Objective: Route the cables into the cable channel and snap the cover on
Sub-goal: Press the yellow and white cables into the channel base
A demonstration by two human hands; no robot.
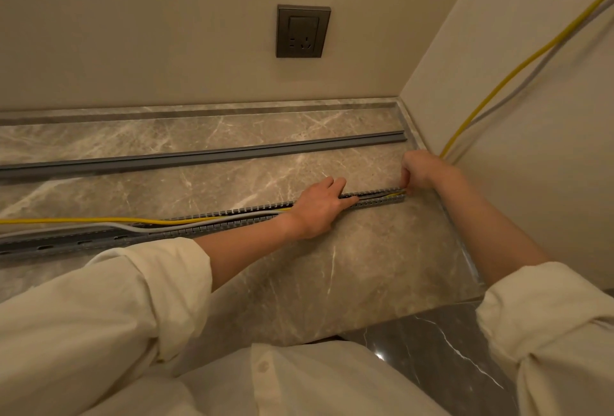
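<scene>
Hands worked along a slotted grey cable channel lying lengthwise on the marble counter. The left hand reached out from a rolled cream sleeve, palm down, its fingers extended and pressing on the channel's top toward the right end. The right hand hovered at the channel's right end near the corner, wrist bent down, fingers curled and pinching at the cables there. A yellow cable and a grey cable ran in from the left, entered the channel, then climbed the right wall. The grey cover lay farther back, apart, below a wall socket.
</scene>
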